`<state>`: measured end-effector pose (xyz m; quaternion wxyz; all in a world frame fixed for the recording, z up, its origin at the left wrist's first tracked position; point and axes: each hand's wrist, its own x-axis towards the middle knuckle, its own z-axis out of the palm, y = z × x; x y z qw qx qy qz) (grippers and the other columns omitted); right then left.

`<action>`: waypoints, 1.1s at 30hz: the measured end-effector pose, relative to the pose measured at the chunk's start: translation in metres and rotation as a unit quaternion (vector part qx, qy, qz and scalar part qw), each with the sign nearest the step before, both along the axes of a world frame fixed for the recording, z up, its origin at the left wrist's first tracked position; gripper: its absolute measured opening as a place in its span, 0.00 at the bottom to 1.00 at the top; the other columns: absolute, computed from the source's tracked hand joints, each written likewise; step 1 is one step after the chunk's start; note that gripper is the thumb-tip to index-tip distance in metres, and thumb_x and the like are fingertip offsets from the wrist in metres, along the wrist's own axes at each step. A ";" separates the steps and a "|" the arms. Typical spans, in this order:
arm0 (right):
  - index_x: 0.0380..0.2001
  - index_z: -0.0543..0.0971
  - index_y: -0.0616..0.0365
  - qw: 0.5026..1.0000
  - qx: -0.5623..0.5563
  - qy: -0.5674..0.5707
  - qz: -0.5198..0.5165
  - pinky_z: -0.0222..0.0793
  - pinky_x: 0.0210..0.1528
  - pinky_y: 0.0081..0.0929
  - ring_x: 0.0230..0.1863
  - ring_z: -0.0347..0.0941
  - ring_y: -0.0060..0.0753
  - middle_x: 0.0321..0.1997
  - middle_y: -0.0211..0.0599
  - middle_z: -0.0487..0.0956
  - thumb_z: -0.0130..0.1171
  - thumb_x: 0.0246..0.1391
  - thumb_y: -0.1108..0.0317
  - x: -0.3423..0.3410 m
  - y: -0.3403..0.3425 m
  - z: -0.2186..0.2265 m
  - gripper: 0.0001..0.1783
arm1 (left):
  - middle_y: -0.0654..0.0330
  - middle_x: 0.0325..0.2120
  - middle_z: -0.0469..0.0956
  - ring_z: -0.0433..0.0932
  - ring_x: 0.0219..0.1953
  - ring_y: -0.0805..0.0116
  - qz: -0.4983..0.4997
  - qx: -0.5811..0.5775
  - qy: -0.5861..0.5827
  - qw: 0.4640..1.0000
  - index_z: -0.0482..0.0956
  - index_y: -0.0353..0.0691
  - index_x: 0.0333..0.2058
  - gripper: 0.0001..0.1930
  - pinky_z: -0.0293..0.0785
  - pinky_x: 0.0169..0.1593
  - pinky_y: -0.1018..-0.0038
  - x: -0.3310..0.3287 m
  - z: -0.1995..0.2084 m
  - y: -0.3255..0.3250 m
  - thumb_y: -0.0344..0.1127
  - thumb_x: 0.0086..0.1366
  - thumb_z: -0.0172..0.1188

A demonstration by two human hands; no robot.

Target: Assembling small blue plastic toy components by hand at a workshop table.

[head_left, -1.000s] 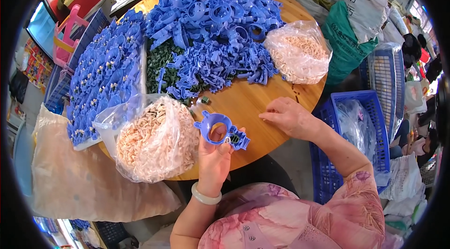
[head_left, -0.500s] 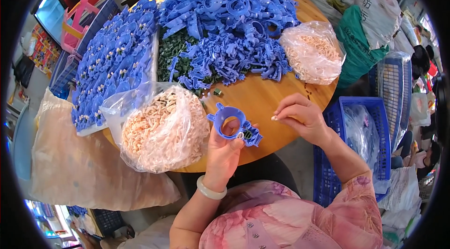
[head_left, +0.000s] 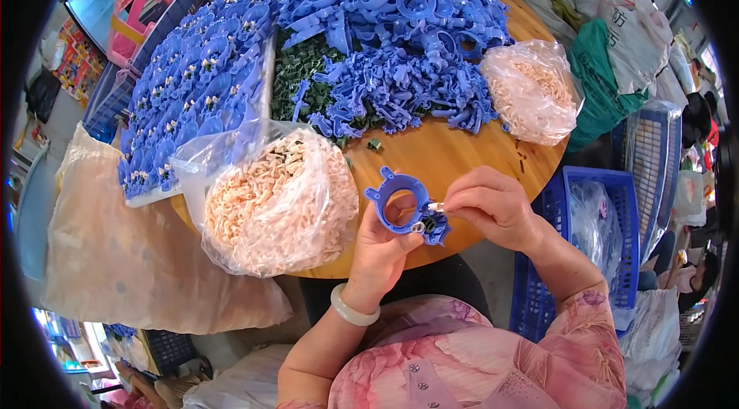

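Note:
My left hand (head_left: 384, 251) grips a blue plastic ring-shaped part (head_left: 400, 205) with two small ears at its upper left. At the part's lower right end sit a dark green piece (head_left: 429, 222) and a small pale piece (head_left: 418, 227) by my thumb. Between the fingertips of my right hand (head_left: 493, 209) is a small cream plastic piece (head_left: 436, 207), held against or just above that end of the part; I cannot tell if they touch. A clear bag of cream plastic pieces (head_left: 281, 205) lies left of my left hand.
Blue plastic parts (head_left: 385, 1) are heaped on the round wooden table (head_left: 431, 155), beside dark green pieces (head_left: 308, 70). At left is a board of assembled blue parts (head_left: 200, 93). Another bag of cream pieces (head_left: 535, 93) sits at right. A blue crate (head_left: 539, 293) stands beside the table.
My right hand has moved left with the small cream piece, bringing it to the end of the blue part. My left hand still holds that part. The whole view has shifted slightly.

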<state>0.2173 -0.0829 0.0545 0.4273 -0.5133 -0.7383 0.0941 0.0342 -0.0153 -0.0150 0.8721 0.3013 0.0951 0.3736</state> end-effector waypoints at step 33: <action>0.28 0.77 0.60 0.980 -0.107 0.119 -0.121 0.69 0.28 0.23 0.27 0.73 0.30 0.29 0.36 0.76 0.62 0.46 0.76 -0.034 -0.004 -0.008 0.05 | 0.66 0.52 0.68 0.68 0.56 0.67 0.041 0.098 0.023 0.994 0.55 0.48 0.61 0.43 0.69 0.56 0.71 0.003 0.003 -0.007 0.17 0.49 0.66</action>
